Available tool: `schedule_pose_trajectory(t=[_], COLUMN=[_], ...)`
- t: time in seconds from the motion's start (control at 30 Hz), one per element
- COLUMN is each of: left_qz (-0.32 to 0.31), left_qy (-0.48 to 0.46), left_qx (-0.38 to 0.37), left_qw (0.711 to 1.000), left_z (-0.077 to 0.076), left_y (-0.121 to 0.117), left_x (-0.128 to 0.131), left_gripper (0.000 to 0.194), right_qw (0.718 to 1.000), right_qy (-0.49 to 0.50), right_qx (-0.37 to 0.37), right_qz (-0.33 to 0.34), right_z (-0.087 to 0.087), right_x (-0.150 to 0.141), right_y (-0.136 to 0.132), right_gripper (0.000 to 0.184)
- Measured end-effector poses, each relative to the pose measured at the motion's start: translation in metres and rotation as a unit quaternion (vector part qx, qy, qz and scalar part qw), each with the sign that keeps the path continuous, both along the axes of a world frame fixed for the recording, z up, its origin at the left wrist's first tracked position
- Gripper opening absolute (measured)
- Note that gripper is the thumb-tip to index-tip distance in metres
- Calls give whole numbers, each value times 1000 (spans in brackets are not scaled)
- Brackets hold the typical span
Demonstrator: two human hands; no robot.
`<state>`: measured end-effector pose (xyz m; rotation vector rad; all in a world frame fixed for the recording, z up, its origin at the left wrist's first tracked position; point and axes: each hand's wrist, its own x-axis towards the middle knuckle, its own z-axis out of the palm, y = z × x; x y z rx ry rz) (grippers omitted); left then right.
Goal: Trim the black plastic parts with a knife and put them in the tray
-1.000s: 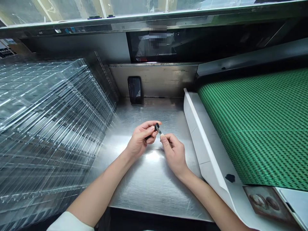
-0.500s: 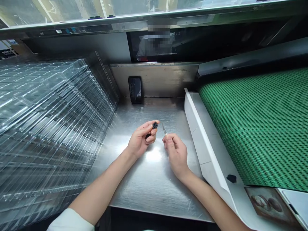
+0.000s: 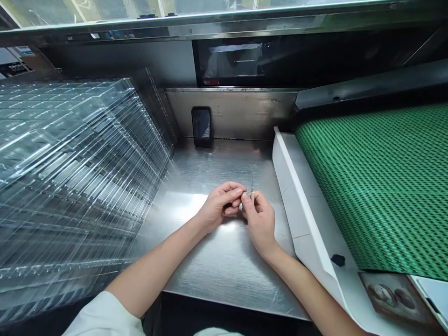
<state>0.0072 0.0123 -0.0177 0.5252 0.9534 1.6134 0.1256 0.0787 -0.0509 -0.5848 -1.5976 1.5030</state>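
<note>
Just above the steel table (image 3: pixel 217 275), a thin shiny metal piece (image 3: pixel 251 190) sticks up from the right hand (image 3: pixel 261 223). Its fingers pinch the piece tight. The left hand (image 3: pixel 222 204) is curled shut right beside it, and the two hands touch. You cannot tell what the left hand holds, if anything. Past the hands, a big stack of clear plastic trays (image 3: pixel 80 163) sits on the left. A black phone (image 3: pixel 201 127) leans on the back wall (image 3: pixel 245 114). On the right are a white board (image 3: pixel 297 200) and a green mesh belt (image 3: pixel 371 186).
</note>
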Motion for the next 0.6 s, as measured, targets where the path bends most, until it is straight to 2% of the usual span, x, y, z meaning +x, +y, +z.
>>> schedule_pose_trajectory(t=[0.1,0.2,0.3,0.43,0.6], left_qz=[57,133,176,188,159], left_qy=[-45,-91,-128,-157,-164], left_qx=[-17,-30,-22,0,37], left_qw=[997,986,976,970,973], left_z=[-6,-11,-10,-7,-5], left_y=[3,5,7,8,5], left_x=[-1,-3,-4,-2,4], left_gripper=[31,20,11,9,9], right_qw=[1000,999,998,996,996], right_qy=[-3,-25,-56,-67,-63], right_qx=[-20,-5,19,45,47], right_qz=[5,22,31,26,38], right_z=[-5,-5,0,7,5], right_x=[0,1,0,-2,-3], right_y=[1,-1,-4,-3,-2], right_gripper=[42,39,32,23,17])
